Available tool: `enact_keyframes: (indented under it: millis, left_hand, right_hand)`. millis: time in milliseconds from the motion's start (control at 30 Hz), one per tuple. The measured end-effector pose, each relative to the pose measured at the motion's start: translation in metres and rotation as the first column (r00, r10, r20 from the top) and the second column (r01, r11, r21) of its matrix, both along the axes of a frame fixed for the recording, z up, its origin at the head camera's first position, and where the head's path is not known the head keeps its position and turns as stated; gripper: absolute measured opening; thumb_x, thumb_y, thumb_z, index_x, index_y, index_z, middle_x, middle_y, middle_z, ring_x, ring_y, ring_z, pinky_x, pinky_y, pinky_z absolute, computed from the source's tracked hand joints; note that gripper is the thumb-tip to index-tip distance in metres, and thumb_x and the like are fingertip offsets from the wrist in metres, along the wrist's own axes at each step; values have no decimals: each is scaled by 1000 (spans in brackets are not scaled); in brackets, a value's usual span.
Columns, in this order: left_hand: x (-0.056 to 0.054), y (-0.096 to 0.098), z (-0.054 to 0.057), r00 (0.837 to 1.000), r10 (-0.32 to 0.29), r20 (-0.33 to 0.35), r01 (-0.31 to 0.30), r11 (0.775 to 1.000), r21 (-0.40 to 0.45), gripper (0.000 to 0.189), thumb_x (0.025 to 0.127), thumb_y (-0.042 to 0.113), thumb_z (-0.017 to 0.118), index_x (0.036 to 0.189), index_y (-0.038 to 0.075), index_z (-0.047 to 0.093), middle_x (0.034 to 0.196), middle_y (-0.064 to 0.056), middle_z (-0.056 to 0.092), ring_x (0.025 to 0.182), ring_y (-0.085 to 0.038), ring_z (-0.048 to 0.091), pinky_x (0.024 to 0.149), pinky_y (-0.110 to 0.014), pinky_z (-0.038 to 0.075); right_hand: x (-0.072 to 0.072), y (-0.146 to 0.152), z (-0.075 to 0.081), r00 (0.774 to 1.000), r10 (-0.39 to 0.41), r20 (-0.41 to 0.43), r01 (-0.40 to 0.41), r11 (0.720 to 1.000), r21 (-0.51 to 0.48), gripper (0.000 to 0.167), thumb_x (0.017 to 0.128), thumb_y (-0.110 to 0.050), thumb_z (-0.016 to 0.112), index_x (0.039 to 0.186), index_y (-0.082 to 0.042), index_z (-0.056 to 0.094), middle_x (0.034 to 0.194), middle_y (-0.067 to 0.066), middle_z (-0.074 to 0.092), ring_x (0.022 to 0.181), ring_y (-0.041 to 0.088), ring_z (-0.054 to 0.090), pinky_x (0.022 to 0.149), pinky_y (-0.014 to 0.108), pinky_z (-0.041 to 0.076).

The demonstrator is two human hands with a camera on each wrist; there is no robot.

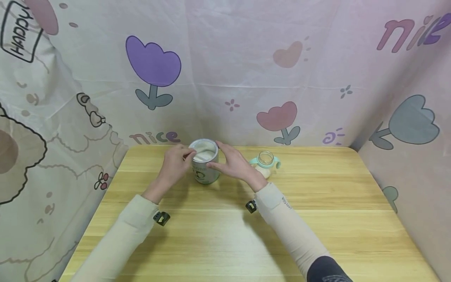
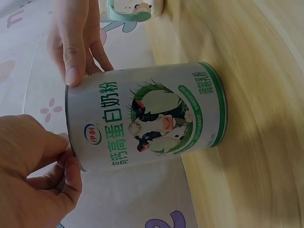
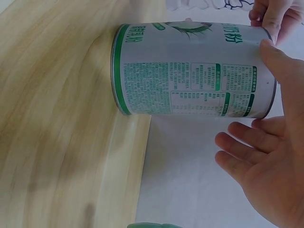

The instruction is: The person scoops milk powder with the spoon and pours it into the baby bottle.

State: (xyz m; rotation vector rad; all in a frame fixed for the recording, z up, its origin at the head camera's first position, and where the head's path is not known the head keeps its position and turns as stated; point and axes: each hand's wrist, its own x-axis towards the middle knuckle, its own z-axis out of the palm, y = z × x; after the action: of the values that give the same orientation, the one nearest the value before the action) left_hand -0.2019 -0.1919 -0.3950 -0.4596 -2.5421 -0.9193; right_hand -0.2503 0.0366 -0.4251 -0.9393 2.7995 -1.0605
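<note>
A white and green milk powder can (image 1: 206,175) stands upright near the back edge of the table, its top uncovered and pale inside. My left hand (image 1: 175,166) is at the left of the rim, thumb and forefinger pinched together there. Whether they pinch the rim itself or something thin at it cannot be told. My right hand (image 1: 235,161) holds the can by its upper right side, the thumb on the near side of the rim and a forefinger at the far side. In the right wrist view its other fingers (image 3: 242,145) are spread apart from the can.
Just right of my right hand stands a baby bottle (image 1: 266,158) with mint-green handles and an uncovered neck, partly hidden by the hand. The wooden table (image 1: 225,235) meets a patterned cloth (image 1: 225,58) close behind the can.
</note>
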Motion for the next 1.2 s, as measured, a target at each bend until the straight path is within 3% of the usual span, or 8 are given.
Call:
enact_keyframes:
  millis: [433,1000,1200]
  left_hand:
    - [1,1,2,994,-14,105,8,998,64,18,99,4,71,108,-9,78,96,-22,77,75,-25,62,64,-25,45]
    - [5,-2,7,976,-47,211,16,989,148,21,101,6,69,113,-9,77,98,-24,78,71,-20,58,61,-22,45]
    - [4,-2,6,987,-6,161,-15,992,128,20,102,7,69,112,-8,78,94,-22,76,75,-23,59,65,-25,46]
  right_hand:
    - [-3,-1,-1,1000,-3,0,3,1000,4,92,95,-56,74,164,-9,35,164,13,47,152,31,45,123,50,40]
    - [-2,-1,-1,1000,5,5,-5,1000,-12,88,95,-55,74,163,-11,37,162,11,49,151,30,46,123,49,41]
    - [-1,-1,-1,1000,9,0,-9,1000,-21,88,95,-54,75,162,-10,38,161,11,50,150,30,47,122,49,41]
